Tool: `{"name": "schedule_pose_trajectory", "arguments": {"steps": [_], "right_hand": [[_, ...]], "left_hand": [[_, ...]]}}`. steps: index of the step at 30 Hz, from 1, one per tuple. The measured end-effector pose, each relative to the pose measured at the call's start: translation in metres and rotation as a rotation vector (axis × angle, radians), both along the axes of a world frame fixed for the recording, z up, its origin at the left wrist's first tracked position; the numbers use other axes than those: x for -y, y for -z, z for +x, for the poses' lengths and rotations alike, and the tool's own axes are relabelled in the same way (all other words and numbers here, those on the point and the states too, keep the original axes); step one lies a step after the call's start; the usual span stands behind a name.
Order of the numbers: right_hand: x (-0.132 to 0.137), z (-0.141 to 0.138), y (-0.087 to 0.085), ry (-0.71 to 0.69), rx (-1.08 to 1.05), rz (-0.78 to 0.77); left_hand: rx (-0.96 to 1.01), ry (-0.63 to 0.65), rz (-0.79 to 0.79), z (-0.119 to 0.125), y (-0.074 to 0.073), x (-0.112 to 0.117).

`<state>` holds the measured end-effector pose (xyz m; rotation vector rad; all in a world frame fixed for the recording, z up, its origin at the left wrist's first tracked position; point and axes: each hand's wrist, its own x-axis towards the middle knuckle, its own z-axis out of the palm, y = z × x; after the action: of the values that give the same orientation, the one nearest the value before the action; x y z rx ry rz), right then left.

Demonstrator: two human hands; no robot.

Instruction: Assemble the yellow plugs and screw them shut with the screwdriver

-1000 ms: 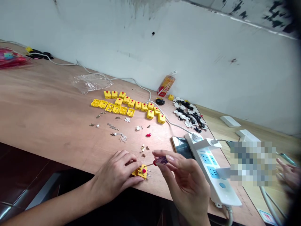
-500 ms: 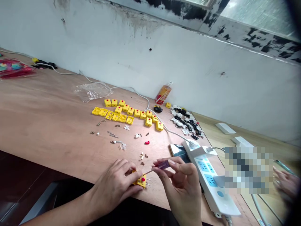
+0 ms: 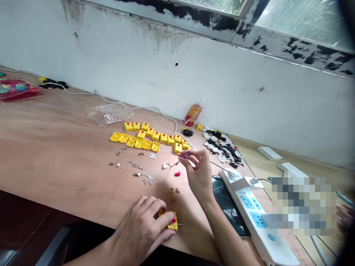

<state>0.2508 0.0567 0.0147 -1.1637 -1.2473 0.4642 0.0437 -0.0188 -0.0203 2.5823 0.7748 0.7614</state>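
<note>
Worktop (image 3: 55, 147): yellow housings (image 3: 155, 137) are lying in rows, upper middle. Lower middle: left hand (image 3: 138, 225) is clamping a yellow connector (image 3: 172, 221) down, seemingly to steady it; right hand (image 3: 198, 173) is pinching a small screwdriver (image 3: 186, 154) above the worktop, apart from it.

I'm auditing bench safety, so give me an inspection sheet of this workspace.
Surface: plywood table, parts spread across it.
Job's things: yellow connector with pins protruding; screwdriver with a purple handle.
Clutter: rows of yellow housings, small brass parts, a red part, a pile of black-and-white parts, plastic bag, bottle.
Grips: left hand over the yellow connector; right hand pinches the screwdriver, raised above the table.
Cables: white cord runs along the table's back to a plug in the power strip.
Surroundings: stained white wall, window above; another person's hand at the right edge.
</note>
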Motion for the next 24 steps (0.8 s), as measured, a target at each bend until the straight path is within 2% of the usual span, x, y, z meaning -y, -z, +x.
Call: {"name": "schedule_pose_trajectory", "arguments": {"steps": [4,7,10,12,17,24], "right_hand": [[0.002,0.0,0.002,-0.005,-0.006,0.01],[0.013,-0.001,-0.009,-0.015,-0.018,0.036],[0.036,-0.007,-0.023,-0.04,-0.053,0.061],[0.054,-0.014,-0.03,-0.086,-0.102,0.086],[0.093,-0.031,-0.03,-0.114,-0.136,0.096],[0.103,-0.033,-0.024,-0.157,-0.148,0.1]], "left_hand": [[0.051,0.021,-0.06,-0.002,-0.004,-0.001],[0.248,0.01,-0.289,-0.006,-0.006,-0.008],[0.438,-0.114,-0.56,-0.009,-0.003,-0.016],[0.497,-0.172,-0.659,-0.01,0.0,-0.02],[0.503,-0.132,-0.674,-0.011,0.004,-0.021],[0.401,-0.103,-0.614,-0.011,-0.004,-0.02]]}}
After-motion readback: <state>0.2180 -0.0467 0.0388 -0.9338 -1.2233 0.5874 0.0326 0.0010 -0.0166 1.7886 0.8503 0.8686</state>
